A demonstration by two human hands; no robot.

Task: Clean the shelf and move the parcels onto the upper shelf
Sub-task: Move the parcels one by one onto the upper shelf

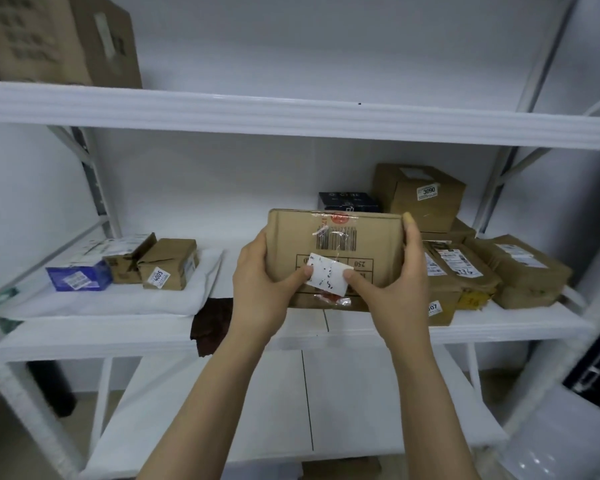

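I hold a flat brown cardboard parcel (336, 237) with a barcode and a white label, lifted above the middle shelf (378, 327). My left hand (260, 289) grips its left side and my right hand (395, 289) its right side, both thumbs on the label. The upper shelf (291, 116) runs across above the parcel. Several brown parcels (465, 268) lie stacked at the right of the middle shelf, with a cardboard box (420, 195) and a dark box (349, 201) behind. A dark brown cloth (210, 323) hangs over the shelf's front edge.
At the left of the middle shelf small boxes (168, 265) and a blue packet (78, 275) rest on a white padded bag (118, 299). A big carton (59, 39) stands on the upper shelf's left end. A lower shelf (291, 410) lies below. A white chair (568, 441) is at bottom right.
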